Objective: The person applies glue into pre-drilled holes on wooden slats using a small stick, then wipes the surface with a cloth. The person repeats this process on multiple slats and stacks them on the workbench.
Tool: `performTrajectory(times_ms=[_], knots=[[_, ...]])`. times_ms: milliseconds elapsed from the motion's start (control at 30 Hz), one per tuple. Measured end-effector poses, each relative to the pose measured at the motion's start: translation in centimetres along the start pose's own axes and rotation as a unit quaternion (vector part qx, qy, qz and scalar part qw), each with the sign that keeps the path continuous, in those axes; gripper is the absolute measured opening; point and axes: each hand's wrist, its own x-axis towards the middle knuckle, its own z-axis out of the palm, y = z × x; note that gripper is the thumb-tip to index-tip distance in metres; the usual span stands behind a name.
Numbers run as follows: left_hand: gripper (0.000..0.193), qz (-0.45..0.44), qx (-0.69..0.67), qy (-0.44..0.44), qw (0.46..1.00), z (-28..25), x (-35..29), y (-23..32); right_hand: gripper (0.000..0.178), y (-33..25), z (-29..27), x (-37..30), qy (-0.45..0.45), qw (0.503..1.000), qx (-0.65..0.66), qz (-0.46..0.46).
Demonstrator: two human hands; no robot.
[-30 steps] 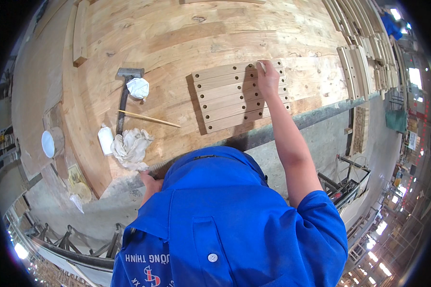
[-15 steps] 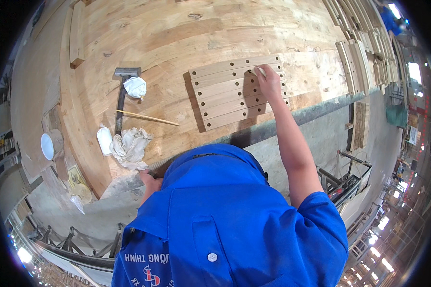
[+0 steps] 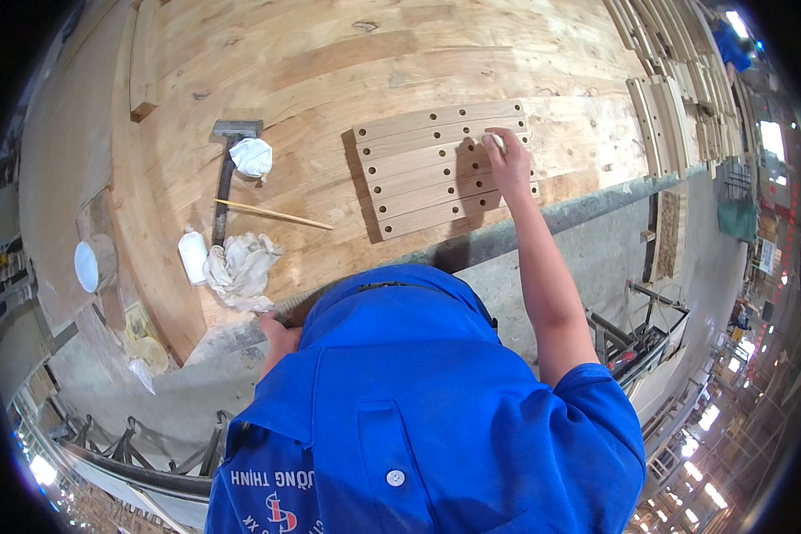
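Observation:
Several pale wooden slats with round dark holes lie side by side on the wooden workbench. Over their right part, my right hand is closed on a small white object, mostly hidden by the fingers. Its fingertips are close to the holes of the upper slats; whether they touch the wood I cannot tell. My left hand rests at the bench's near edge, beside a crumpled cloth. One finger of it shows stretched out; the others are hidden.
Left of the slats lie a hammer, a white wrapped bundle, a thin stick and a white bottle. A white cup stands farther left. Wooden strips are stacked at the right.
My right hand has shifted slightly right and down across the slats, the white object still in its fingers. My left hand stays at the bench edge.

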Motion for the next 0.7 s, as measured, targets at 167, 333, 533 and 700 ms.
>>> performTrajectory(times_ms=[167,333,533,700], knots=[[0.056,0.034,0.023,-0.006,0.999,0.0,0.0,-0.3,0.019,0.6,-0.3,-0.7,-0.021,0.999,0.003,-0.035],[0.055,-0.011,0.021,-0.012,1.0,-0.1,0.3,0.2,0.018,1.0,0.4,-0.6,-0.02,0.999,-0.006,-0.049],[0.055,0.039,0.013,-0.084,0.996,-0.8,1.3,-0.7,0.017,1.3,0.6,-0.5,-0.022,0.995,-0.058,-0.075],[0.055,-0.009,0.017,-0.039,0.999,-0.6,1.1,0.2,0.018,1.0,0.5,-0.9,0.067,0.971,-0.109,-0.202]])
